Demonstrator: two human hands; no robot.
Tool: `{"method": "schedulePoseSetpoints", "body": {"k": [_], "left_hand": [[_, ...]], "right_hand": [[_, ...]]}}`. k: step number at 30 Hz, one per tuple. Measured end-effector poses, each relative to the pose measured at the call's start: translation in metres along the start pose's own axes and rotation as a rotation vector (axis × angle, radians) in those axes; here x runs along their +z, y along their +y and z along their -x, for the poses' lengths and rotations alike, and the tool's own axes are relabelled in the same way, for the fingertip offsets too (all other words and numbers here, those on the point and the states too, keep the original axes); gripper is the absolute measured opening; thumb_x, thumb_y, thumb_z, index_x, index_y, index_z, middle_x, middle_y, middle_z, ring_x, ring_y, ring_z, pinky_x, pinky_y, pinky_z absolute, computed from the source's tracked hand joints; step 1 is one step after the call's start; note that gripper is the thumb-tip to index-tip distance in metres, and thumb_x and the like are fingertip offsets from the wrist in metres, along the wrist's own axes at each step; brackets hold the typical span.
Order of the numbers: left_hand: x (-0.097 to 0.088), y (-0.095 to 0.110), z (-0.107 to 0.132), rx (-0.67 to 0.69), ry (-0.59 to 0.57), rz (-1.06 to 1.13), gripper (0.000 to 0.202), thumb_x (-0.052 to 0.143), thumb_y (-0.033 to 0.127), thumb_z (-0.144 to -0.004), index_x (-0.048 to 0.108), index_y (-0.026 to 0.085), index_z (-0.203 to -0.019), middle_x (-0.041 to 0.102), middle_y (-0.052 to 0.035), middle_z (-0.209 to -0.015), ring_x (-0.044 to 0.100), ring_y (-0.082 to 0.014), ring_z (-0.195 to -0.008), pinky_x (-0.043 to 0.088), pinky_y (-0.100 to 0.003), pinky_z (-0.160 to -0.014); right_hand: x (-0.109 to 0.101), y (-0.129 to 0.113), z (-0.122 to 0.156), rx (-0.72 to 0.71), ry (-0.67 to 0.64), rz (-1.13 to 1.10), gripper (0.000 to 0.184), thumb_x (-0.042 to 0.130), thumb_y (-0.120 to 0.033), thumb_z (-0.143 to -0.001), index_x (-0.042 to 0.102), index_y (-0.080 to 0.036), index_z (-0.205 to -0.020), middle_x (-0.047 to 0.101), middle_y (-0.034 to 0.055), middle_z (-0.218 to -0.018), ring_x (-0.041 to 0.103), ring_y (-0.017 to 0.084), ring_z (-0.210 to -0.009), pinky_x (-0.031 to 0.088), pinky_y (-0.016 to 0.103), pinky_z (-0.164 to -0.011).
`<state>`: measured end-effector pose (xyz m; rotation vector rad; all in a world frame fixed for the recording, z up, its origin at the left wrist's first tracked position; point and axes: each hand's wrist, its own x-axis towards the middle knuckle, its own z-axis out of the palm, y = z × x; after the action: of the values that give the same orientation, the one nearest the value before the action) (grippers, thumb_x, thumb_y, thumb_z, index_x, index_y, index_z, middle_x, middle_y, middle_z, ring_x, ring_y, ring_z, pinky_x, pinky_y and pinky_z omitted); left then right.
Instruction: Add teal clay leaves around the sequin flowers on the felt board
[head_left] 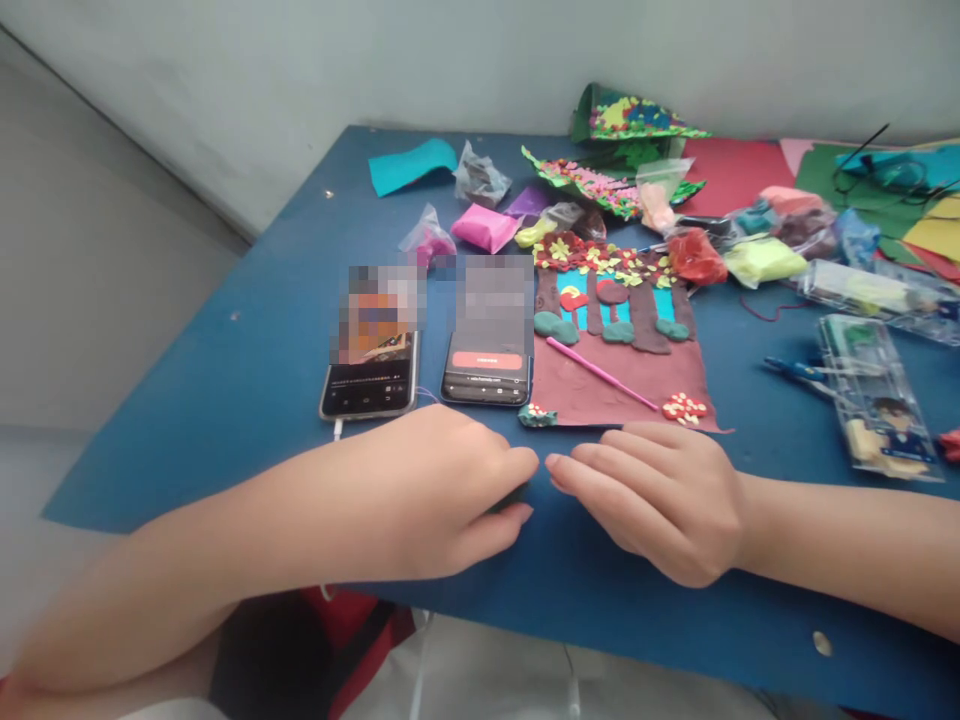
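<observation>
My left hand (442, 490) rests on the blue table (247, 370) with fingers curled round a small dark lump (508, 496) that I cannot make out. My right hand (660, 495) lies just to its right, fingers together and bent, fingertips almost touching the left hand's; whether it holds anything is hidden. Just beyond both hands lies a clay picture (622, 340) of brown trees on a maroon sheet, with a pink stick (600, 372) across it and a small green clay piece (536, 413) at its near left corner.
Two phones (371, 375) (487, 365) lie left of the picture, one with a white cable. Bags of coloured clay (486, 226), paper crafts (626, 120) and coloured sheets fill the back. A clear pencil case (874, 395) and pen lie at right. The table's near edge runs under my forearms.
</observation>
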<state>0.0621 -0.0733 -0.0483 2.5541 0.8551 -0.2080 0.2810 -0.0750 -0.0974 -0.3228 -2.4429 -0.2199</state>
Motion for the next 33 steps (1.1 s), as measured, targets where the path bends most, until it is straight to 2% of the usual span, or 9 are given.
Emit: {"method": "schedulePoseSetpoints", "body": {"k": [3, 6, 10, 12, 16, 19, 24, 29, 33], "left_hand": [[-0.001, -0.001, 0.001, -0.016, -0.014, 0.014, 0.021, 0.052, 0.028, -0.091, 0.050, 0.020, -0.072, 0.057, 0.0029, -0.061, 0.056, -0.0158, -0.053, 0.029, -0.028, -0.049], [-0.003, -0.002, 0.000, -0.031, -0.041, 0.017, 0.025, 0.051, 0.033, -0.093, 0.050, 0.020, -0.071, 0.056, 0.0029, -0.061, 0.055, -0.0152, -0.052, 0.028, -0.027, -0.048], [-0.005, -0.002, -0.001, -0.032, -0.063, 0.024, 0.026, 0.051, 0.038, -0.094, 0.052, 0.020, -0.075, 0.056, 0.0028, -0.061, 0.055, -0.0157, -0.053, 0.027, -0.027, -0.048], [-0.006, -0.002, -0.002, -0.040, -0.066, 0.027, 0.028, 0.049, 0.040, -0.095, 0.054, 0.020, -0.076, 0.058, 0.0023, -0.062, 0.056, -0.0158, -0.054, 0.028, -0.027, -0.048], [-0.007, -0.003, -0.003, -0.049, -0.049, 0.056, 0.034, 0.045, 0.038, -0.097, 0.054, 0.019, -0.071, 0.059, 0.0015, -0.063, 0.057, -0.0151, -0.055, 0.029, -0.028, -0.051], [-0.009, -0.004, -0.003, -0.070, -0.031, 0.094, 0.035, 0.045, 0.036, -0.097, 0.051, 0.019, -0.067, 0.055, 0.0028, -0.059, 0.054, -0.0129, -0.053, 0.027, -0.027, -0.050], [-0.011, -0.004, -0.001, -0.056, -0.057, 0.170, 0.032, 0.044, 0.033, -0.097, 0.054, 0.020, -0.069, 0.052, 0.0044, -0.057, 0.050, -0.0106, -0.051, 0.026, -0.027, -0.049], [-0.012, -0.005, -0.001, -0.051, -0.037, 0.208, 0.036, 0.041, 0.034, -0.098, 0.051, 0.019, -0.067, 0.050, 0.0049, -0.057, 0.049, -0.0094, -0.052, 0.027, -0.026, -0.050], [-0.015, -0.005, 0.000, -0.033, -0.068, 0.220, 0.034, 0.040, 0.029, -0.098, 0.047, 0.019, -0.066, 0.048, 0.0052, -0.057, 0.045, -0.0094, -0.051, 0.028, -0.025, -0.051]], "right_hand": [[0.000, 0.002, 0.000, 0.018, -0.024, -0.023, 0.015, 0.047, -0.008, -0.092, 0.059, -0.002, -0.100, 0.068, 0.0078, -0.070, 0.060, 0.016, -0.059, 0.044, 0.030, -0.051], [0.000, 0.001, -0.002, 0.071, -0.072, -0.086, 0.012, 0.048, -0.010, -0.093, 0.059, -0.008, -0.089, 0.066, 0.0068, -0.069, 0.058, 0.015, -0.058, 0.044, 0.028, -0.050], [0.000, 0.001, -0.005, 0.103, -0.153, -0.110, 0.035, 0.037, -0.016, -0.098, 0.052, -0.016, -0.067, 0.056, 0.0015, -0.056, 0.048, 0.012, -0.049, 0.038, 0.026, -0.044], [0.000, 0.001, -0.004, 0.090, -0.102, -0.089, 0.030, 0.039, -0.015, -0.098, 0.056, -0.014, -0.074, 0.060, 0.0027, -0.059, 0.052, 0.012, -0.052, 0.042, 0.026, -0.047], [0.000, 0.003, -0.001, 0.024, -0.032, -0.067, 0.020, 0.041, -0.009, -0.095, 0.059, -0.004, -0.103, 0.071, 0.0101, -0.083, 0.063, 0.015, -0.067, 0.051, 0.028, -0.059], [0.001, 0.004, -0.001, 0.024, -0.033, -0.066, 0.016, 0.045, -0.008, -0.094, 0.060, -0.008, -0.090, 0.069, 0.0074, -0.074, 0.062, 0.014, -0.063, 0.049, 0.027, -0.056], [0.000, 0.003, -0.005, 0.042, -0.052, -0.058, 0.027, 0.050, -0.011, -0.094, 0.055, -0.015, -0.068, 0.060, 0.0024, -0.060, 0.054, 0.012, -0.053, 0.042, 0.026, -0.051], [-0.002, 0.003, -0.004, -0.002, -0.077, -0.064, 0.026, 0.047, -0.010, -0.095, 0.057, -0.014, -0.071, 0.061, 0.0025, -0.059, 0.053, 0.013, -0.051, 0.040, 0.028, -0.048], [-0.002, 0.004, -0.001, 0.007, -0.040, -0.087, 0.011, 0.054, -0.013, -0.094, 0.060, -0.007, -0.088, 0.066, 0.0052, -0.068, 0.060, 0.014, -0.061, 0.045, 0.028, -0.054]]}}
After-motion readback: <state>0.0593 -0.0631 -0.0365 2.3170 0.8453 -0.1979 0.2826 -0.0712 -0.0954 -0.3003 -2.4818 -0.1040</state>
